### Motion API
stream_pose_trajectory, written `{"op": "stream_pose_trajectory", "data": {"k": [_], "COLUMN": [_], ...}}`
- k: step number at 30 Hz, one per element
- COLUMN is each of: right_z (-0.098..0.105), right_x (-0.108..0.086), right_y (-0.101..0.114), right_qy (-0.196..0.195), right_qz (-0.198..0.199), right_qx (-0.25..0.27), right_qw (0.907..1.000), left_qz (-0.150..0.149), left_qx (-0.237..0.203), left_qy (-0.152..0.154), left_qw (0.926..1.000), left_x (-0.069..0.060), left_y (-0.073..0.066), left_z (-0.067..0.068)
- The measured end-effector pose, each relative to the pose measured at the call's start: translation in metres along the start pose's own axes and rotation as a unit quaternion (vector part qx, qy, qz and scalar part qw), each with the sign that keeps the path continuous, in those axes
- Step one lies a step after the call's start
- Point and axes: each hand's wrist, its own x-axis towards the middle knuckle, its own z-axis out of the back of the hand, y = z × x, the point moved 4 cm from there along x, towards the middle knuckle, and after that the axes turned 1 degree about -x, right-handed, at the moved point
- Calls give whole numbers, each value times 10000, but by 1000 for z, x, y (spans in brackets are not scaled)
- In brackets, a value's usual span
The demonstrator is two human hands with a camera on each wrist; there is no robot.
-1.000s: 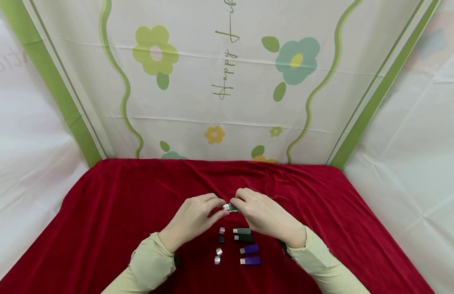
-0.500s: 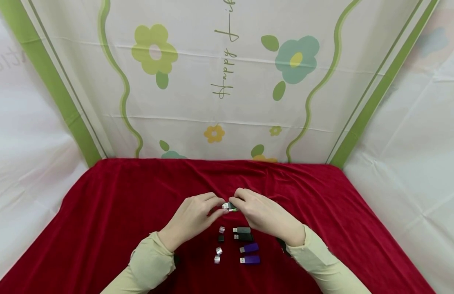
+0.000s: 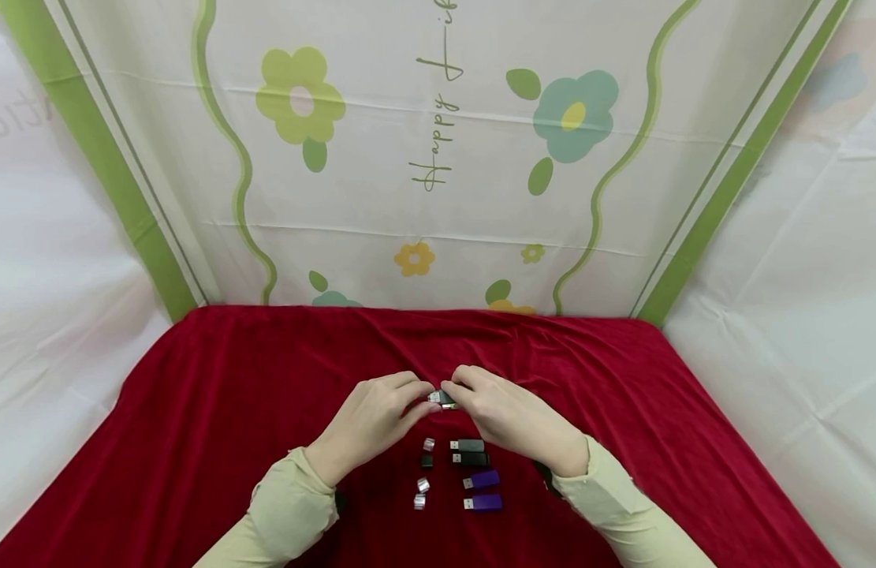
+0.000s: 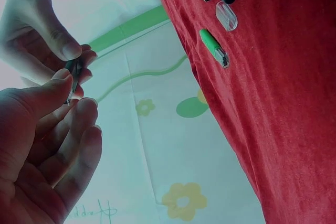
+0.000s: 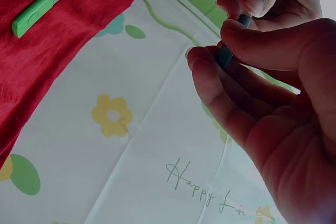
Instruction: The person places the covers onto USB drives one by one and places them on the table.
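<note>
Between both hands, a little above the red cloth, is a dark grey USB stick [image 3: 446, 397]. My left hand [image 3: 377, 414] pinches its pale tip between thumb and fingers. The right hand [image 3: 507, 406] grips the dark body of the stick [image 5: 224, 55] between thumb and forefinger. Fingers hide much of the stick, so whether a cap sits on the tip cannot be told. Partly behind it in the head view, a green USB stick [image 4: 211, 41] lies on the cloth, its metal and clear end visible. A loose clear cap [image 4: 227, 16] lies near it in the left wrist view.
Nearer the body, a grey USB stick [image 3: 467, 446], a black one [image 3: 471, 458] and two purple ones [image 3: 482, 480] lie in a column. Left of them lie clear caps [image 3: 422, 485] and a black cap [image 3: 426, 461]. A patterned white curtain [image 3: 352, 197] rises behind the cloth.
</note>
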Motion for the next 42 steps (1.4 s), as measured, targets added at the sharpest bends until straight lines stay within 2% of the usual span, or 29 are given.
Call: {"op": "stream_pose_trajectory", "data": {"k": [7, 18, 21, 25, 29, 42], "right_z": [-1, -3, -4, -6, -7, -7], "right_x": [-1, -1, -1, 0, -1, -1], "right_y": [1, 5, 5, 6, 5, 0], "right_qy": [108, 175, 270, 446, 493, 566], "right_qz": [-9, 40, -26, -108, -125, -203], "right_qx": [-51, -303, -132, 193, 235, 208], "right_qw": [9999, 9994, 9995, 9988, 9984, 9980], "left_qz": [-147, -177, -135, -21, 109, 222], "left_qx": [-76, -14, 11, 26, -5, 28], "left_qy": [-19, 85, 218, 561, 806, 869], "left_qw": [9999, 9998, 9997, 9984, 9967, 9960], "left_x": [1, 0, -1, -3, -4, -4], "left_y": [-2, -3, -2, -2, -1, 0], "left_z": [2, 0, -1, -5, -8, -9]}}
